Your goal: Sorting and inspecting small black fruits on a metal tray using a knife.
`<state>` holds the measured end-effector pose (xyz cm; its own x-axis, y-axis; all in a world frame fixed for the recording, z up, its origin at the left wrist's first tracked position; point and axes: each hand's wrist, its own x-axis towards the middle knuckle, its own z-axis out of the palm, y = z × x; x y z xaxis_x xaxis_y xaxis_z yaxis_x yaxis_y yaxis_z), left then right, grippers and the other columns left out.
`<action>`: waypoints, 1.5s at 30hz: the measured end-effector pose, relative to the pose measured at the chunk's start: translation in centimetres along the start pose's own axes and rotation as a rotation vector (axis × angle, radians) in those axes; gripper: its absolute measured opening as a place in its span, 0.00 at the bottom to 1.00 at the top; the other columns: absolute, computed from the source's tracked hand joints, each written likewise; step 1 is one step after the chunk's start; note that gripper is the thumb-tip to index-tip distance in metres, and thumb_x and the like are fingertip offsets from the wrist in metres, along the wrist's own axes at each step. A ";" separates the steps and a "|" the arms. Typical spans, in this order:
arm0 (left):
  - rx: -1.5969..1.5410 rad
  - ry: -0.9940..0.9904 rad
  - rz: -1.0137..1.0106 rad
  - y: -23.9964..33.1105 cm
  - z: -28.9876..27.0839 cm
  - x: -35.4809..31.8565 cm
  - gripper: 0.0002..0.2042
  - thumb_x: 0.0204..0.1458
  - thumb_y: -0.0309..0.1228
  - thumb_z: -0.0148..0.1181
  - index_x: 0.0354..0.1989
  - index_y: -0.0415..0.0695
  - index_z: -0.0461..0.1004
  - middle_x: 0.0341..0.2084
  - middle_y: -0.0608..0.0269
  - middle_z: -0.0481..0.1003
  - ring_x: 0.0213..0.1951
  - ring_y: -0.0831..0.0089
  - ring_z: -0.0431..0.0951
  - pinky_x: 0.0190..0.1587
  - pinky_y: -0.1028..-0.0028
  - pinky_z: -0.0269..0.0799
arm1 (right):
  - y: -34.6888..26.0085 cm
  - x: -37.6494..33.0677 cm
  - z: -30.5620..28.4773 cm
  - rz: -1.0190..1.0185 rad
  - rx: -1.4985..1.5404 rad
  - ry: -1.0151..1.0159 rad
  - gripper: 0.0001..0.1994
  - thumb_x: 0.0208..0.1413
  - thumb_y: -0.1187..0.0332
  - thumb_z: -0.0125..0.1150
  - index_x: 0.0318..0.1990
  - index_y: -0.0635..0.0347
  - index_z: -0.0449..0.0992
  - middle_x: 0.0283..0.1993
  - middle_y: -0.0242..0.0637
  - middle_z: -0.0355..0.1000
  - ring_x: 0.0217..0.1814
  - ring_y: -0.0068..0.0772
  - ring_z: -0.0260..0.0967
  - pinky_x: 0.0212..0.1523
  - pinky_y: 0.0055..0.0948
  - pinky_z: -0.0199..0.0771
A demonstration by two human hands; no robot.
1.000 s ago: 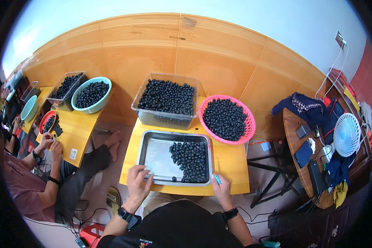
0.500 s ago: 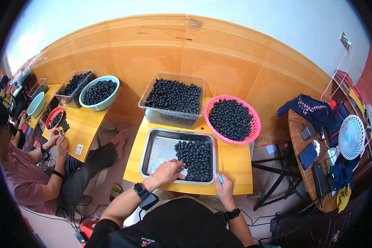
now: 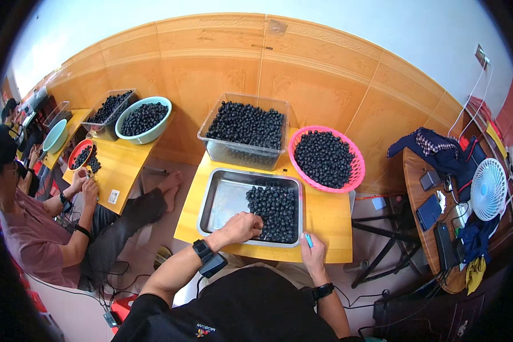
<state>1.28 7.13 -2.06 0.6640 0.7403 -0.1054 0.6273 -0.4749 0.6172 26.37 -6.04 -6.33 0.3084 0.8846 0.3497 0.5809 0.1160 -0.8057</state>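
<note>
A shallow metal tray (image 3: 216,196) on the yellow table carries dark round berries, like blueberries, (image 3: 275,211) spread over its right part. My left hand (image 3: 244,227) reaches over the tray's near edge, fingers curled together at the left border of these berries. What its fingertips grip, if anything, is hidden. Just outside the tray's near right corner, my right hand (image 3: 313,252) is closed round a small light-blue tool (image 3: 308,240). Only the end of that tool shows, so its kind is unclear.
Behind the tray stand a clear plastic bin (image 3: 242,153) and a pink basket (image 3: 356,171), both full of berries. At left a co-worker (image 3: 45,233) handles something small beside a green basin (image 3: 145,138). A round side table (image 3: 419,191) at right bears a fan (image 3: 488,188).
My left hand has drawn its fingers together at the berries; they were more spread before. My right hand still grips the blue tool. The whole view has shifted slightly.
</note>
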 end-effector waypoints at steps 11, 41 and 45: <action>-0.175 -0.052 0.004 0.9 -0.2 0.4 0.12 0.53 0.35 0.69 0.39 0.41 0.81 0.32 0.48 0.82 0.38 0.50 0.83 0.42 0.59 0.76 | -0.2 0.2 0.2 0.007 0.000 0.014 0.11 0.62 0.65 0.61 0.37 0.67 0.78 0.26 0.53 0.73 0.29 0.55 0.75 0.30 0.42 0.71; -0.773 0.159 0.000 0.3 0.3 0.2 0.07 0.56 0.23 0.67 0.42 0.38 0.81 0.29 0.73 0.78 0.32 0.86 0.76 0.34 0.82 0.72 | 0.2 -0.2 0.4 0.047 -0.009 -0.001 0.13 0.65 0.63 0.60 0.40 0.67 0.79 0.26 0.49 0.73 0.27 0.42 0.74 0.32 0.37 0.71; -1.024 0.196 0.029 0.2 -0.1 -0.4 0.09 0.58 0.23 0.67 0.46 0.36 0.81 0.33 0.68 0.81 0.33 0.84 0.78 0.39 0.81 0.76 | 0.0 -0.2 0.4 0.084 0.023 0.035 0.12 0.65 0.64 0.61 0.40 0.67 0.80 0.24 0.45 0.73 0.26 0.32 0.71 0.31 0.34 0.71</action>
<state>1.12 6.82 -1.84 0.5380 0.8429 -0.0078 -0.0940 0.0691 0.9932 26.02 -6.01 -6.57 0.3818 0.8752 0.2971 0.5346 0.0531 -0.8434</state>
